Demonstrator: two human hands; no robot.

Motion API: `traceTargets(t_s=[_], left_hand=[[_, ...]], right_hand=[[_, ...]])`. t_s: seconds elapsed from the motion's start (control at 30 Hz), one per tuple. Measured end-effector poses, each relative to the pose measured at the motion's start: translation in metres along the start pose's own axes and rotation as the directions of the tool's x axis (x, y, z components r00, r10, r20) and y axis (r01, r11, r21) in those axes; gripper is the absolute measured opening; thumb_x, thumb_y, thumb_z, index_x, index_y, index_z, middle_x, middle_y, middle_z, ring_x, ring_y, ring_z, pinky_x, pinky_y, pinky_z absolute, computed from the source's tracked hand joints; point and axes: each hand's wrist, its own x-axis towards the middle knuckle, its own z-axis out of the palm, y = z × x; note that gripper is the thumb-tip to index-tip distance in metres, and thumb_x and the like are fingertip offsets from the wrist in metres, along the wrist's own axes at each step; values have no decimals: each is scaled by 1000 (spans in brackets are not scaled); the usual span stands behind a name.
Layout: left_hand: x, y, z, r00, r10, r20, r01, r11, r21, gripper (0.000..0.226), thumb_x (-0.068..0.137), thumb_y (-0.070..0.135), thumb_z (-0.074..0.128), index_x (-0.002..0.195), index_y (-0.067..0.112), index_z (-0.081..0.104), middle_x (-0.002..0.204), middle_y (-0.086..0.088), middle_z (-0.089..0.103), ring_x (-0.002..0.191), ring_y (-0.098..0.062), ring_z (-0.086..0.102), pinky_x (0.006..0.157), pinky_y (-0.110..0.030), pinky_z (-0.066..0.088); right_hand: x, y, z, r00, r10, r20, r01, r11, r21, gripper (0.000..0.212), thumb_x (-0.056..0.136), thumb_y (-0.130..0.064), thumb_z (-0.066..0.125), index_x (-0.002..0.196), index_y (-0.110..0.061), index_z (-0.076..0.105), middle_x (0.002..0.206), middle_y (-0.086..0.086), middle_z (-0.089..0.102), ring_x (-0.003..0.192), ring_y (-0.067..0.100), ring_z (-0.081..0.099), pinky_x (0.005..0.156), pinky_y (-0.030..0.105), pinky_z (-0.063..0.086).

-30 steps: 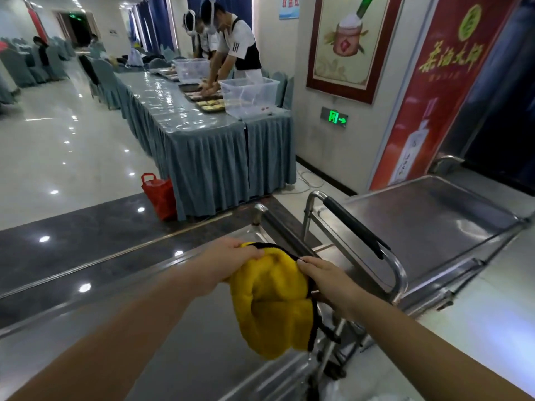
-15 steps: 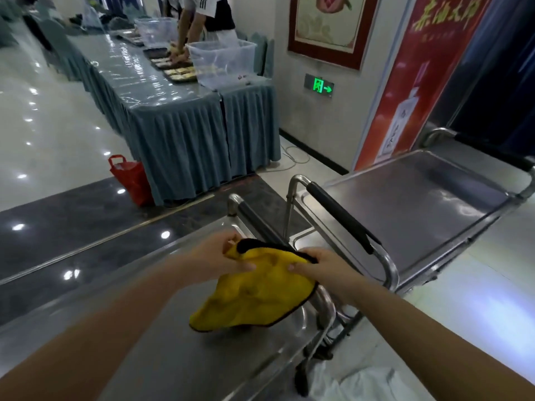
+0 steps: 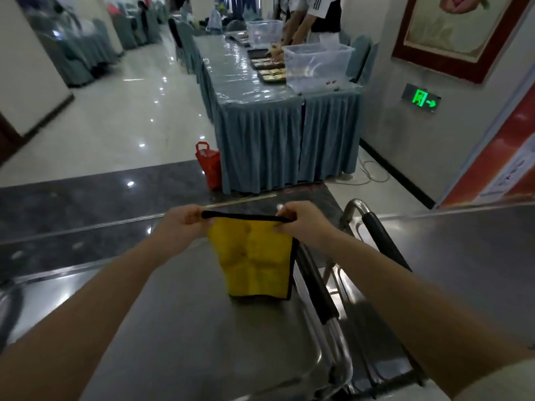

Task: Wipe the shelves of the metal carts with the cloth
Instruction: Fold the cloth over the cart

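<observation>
You are stretching yellow cloth [image 3: 254, 256] above near cart shelf [image 3: 188, 328], left hand [image 3: 182, 224] and right hand [image 3: 301, 221] pinching top corners with fingers. Soft, light, limp: likely bunching unless gripped by hem.

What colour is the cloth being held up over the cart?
Bright yellow with a black trim along its edges, the cloth shows clearly in the head view.

cloth [image 3: 254, 259] above left cart [image 3: 185, 328], right cart [image 3: 463, 256] beside
</observation>
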Motion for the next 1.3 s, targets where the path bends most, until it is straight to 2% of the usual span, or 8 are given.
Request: traceTargets(t_s=[0.2, 0.33, 0.63, 0.73, 0.83, 1.0, 1.1, 1.3], left_hand=[[5, 13, -53, 999, 31, -23, -33, 991, -127, 23, 87, 7, 65, 89, 29, 73, 91, 5, 73, 90, -11, 67, 84, -24, 50], [-30, -25, -56, 973, -77, 216, 108, 985, -136, 18, 85, -1, 63, 96, 12, 70, 89, -3, 73, 85, -14, 68, 80, -24, 53], [-134, -155, 26, 691, -466, 552, 566, 824, -13, 11, 90, -11, 53, 95, -2, 58, 81, -12, 51, 71, -14, 53, 66, -23, 43], [-136, -173, 42, 696, -530, 484, 622, 782, -37, 14, 93, -2, 55, 106, -5, 61, 91, -19, 60, 82, -20, 61, 82, -35, 52], [-116, -179, 50, 790, -534, 301, 590, 796, -137, 11, 94, 1, 55, 102, -1, 62, 96, -23, 57, 91, -29, 54, 91, -51, 46], [-71, -189, 63, 868, -482, 119, 496, 835, -239, 42, 95, 4, 54, 136, 3, 46, 125, -12, 55, 115, -23, 53, 79, -15, 46], [-66, -208, 75, 827, -539, 163, 563, 788, -251, 69, 94, 2, 55, 151, 6, 17, 150, -15, 33, 135, -28, 38, 97, -27, 41], [-82, -234, 96, 712, -691, 125, 700, 685, -203, 53, 90, 4, 62, 137, 1, 37, 138, -20, 47, 124, -35, 48, 102, -51, 43]], right_hand=[[17, -38, 8, 986, -156, -52, 156, 988, -20, 25, 77, -15, 77, 75, -30, 58, 91, -9, 67, 81, 3, 62, 70, 22, 51], [-10, -21, 38, 988, -128, 90, 136, 986, -94, 25, 73, -17, 78, 73, -33, 59, 76, -9, 66, 71, 2, 62, 66, 22, 52], [-102, 96, 153, 849, 253, 464, -237, 967, -93, 24, 81, -11, 73, 88, -32, 64, 93, -6, 68, 87, 6, 65, 79, 24, 54], [-96, 111, 164, 836, 305, 456, -316, 947, -54, 24, 82, -10, 71, 88, -33, 64, 91, -9, 68, 89, 5, 64, 79, 23, 53], [-65, 118, 170, 900, 335, 279, -359, 933, 37, 21, 84, -10, 70, 89, -30, 65, 89, -10, 65, 89, 9, 63, 79, 25, 50], [-8, 128, 184, 911, 412, 35, -411, 893, 186, 27, 90, -19, 65, 114, -27, 60, 104, -12, 61, 104, 12, 58, 83, 23, 46], [-8, 139, 195, 863, 496, 96, -505, 854, 126, 52, 90, -18, 64, 139, -22, 44, 120, -8, 52, 114, 13, 50, 94, 33, 47], [-30, 159, 215, 782, 624, 1, -610, 764, 209, 39, 85, -12, 67, 117, -23, 49, 106, -5, 57, 94, 15, 56, 73, 29, 47]])
